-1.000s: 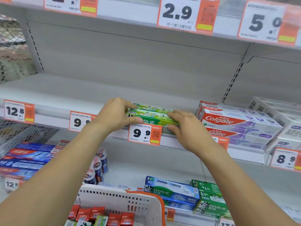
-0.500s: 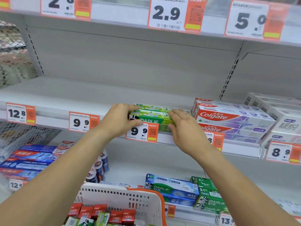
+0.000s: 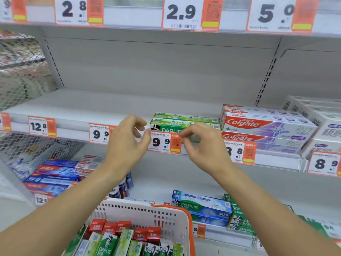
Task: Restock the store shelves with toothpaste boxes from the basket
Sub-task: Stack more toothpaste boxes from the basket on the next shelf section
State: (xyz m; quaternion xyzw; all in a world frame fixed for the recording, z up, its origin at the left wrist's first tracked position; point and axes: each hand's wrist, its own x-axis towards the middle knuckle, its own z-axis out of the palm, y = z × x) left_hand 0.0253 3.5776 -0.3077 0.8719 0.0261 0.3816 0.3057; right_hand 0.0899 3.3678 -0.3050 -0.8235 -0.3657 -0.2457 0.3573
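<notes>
Two green Darlie toothpaste boxes [image 3: 184, 122] lie stacked on the middle shelf [image 3: 92, 104], behind a 9.9 price tag. My left hand [image 3: 127, 143] hovers just in front of their left end, fingers loosely curled, holding nothing. My right hand [image 3: 201, 145] hangs in front of their right part, also apart from them and holding nothing. Below, the white basket with an orange rim [image 3: 173, 217] holds several red and green toothpaste boxes [image 3: 121, 239] standing on end.
Colgate boxes [image 3: 262, 124] are stacked right of the green ones, with white boxes [image 3: 317, 122] further right. The lower shelf carries blue Colgate boxes [image 3: 53, 174], small bottles [image 3: 123, 185] and Darlie boxes [image 3: 203, 207]. A wire mesh panel [image 3: 22, 71] stands at left.
Both hands have let go of the green Darlie boxes and drawn back toward me. The boxes stay on the shelf.
</notes>
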